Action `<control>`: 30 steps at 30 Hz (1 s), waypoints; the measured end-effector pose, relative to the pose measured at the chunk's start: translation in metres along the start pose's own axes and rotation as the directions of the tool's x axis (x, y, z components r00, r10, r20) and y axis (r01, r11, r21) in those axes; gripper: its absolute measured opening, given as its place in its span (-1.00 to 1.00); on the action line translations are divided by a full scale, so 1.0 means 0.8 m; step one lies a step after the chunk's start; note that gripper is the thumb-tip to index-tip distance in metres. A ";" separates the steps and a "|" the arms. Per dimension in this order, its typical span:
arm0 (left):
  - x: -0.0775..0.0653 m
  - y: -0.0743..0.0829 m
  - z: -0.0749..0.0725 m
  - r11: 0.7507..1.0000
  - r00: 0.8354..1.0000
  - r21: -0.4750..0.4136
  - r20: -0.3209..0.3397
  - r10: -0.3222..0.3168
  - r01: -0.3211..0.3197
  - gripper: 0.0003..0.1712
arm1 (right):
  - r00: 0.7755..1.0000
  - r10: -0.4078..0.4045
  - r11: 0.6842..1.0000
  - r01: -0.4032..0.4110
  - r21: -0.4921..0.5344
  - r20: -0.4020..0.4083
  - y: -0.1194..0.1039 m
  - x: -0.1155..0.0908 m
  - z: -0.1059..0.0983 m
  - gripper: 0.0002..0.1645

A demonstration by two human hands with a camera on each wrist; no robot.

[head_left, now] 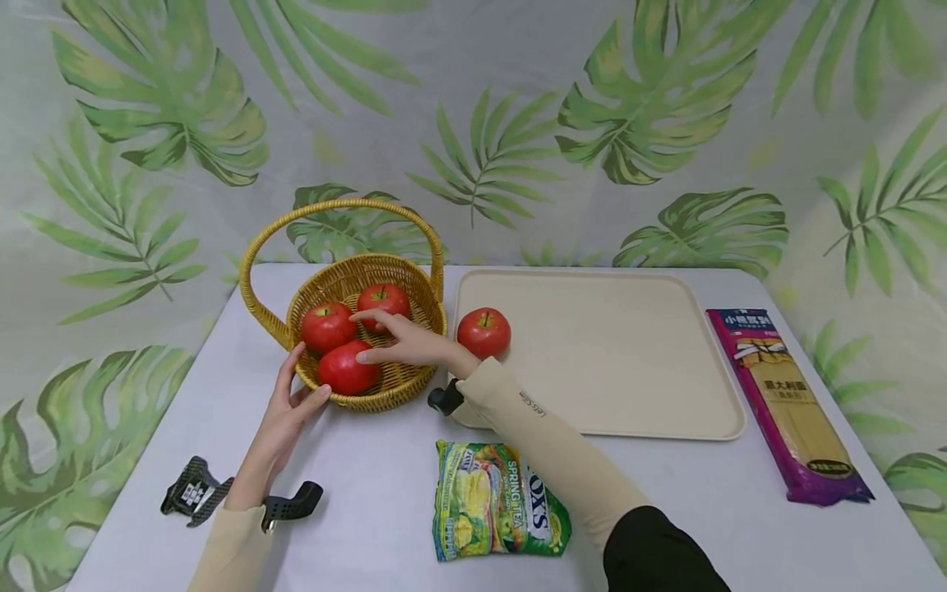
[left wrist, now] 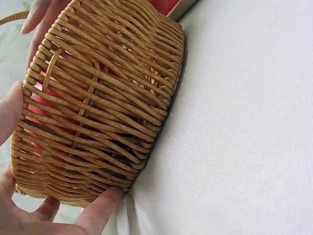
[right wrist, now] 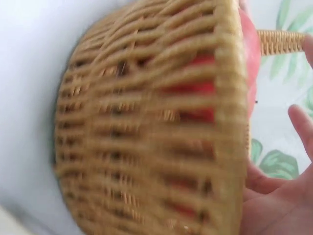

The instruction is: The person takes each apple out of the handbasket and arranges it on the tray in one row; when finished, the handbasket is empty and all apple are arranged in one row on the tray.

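Observation:
A wicker basket (head_left: 385, 400) with a tall arched handle stands at the table's left, holding a left red apple (head_left: 325, 327), a front red apple (head_left: 348, 370) and a back red apple (head_left: 385, 300). My left hand (head_left: 284, 419) grips the basket's near left side, its thumb at the rim and fingers against the outer weave in the left wrist view. Over the basket's inside reaches my right hand (head_left: 403, 339), fingers spread. Its thumb is at the front apple, and a finger extends near the left apple. In the right wrist view, the basket wall hides part of this hand.
A beige tray (head_left: 592, 353) lies right of the basket, with another red apple (head_left: 484, 332) at its left edge. Nearer me is a green SPRING TEA bag (head_left: 481, 501), beside my right forearm. A purple pasta packet (head_left: 795, 403) lies along the right side.

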State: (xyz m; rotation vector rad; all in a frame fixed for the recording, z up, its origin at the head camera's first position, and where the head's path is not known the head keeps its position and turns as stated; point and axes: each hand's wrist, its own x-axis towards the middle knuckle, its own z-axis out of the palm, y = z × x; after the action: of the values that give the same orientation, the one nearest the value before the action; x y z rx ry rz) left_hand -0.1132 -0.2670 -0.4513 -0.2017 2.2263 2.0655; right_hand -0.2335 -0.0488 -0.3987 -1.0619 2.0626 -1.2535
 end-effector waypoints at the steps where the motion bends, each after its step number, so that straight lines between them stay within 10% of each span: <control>1: 0.000 0.000 0.000 1.000 1.000 0.000 0.000 0.001 -0.001 -0.07 | 1.000 0.004 1.000 -0.004 0.006 0.003 0.000 0.003 0.003 -0.27; 18: -0.003 -0.005 0.000 1.000 1.000 0.014 -0.007 0.004 -0.004 -0.08 | 0.989 0.144 0.979 -0.145 -0.142 -0.018 -0.004 0.021 0.050 -0.32; 30: 0.003 -0.006 -0.002 1.000 1.000 0.024 -0.008 0.001 -0.001 -0.07 | 0.982 0.128 0.971 -0.153 -0.182 -0.142 -0.002 0.012 0.036 -0.26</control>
State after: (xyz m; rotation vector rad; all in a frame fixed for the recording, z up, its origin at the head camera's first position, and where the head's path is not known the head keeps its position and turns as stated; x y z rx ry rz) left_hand -0.1148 -0.2693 -0.4562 -0.2066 2.2552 2.0406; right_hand -0.2168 -0.0719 -0.4104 -0.9167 2.3524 -1.0960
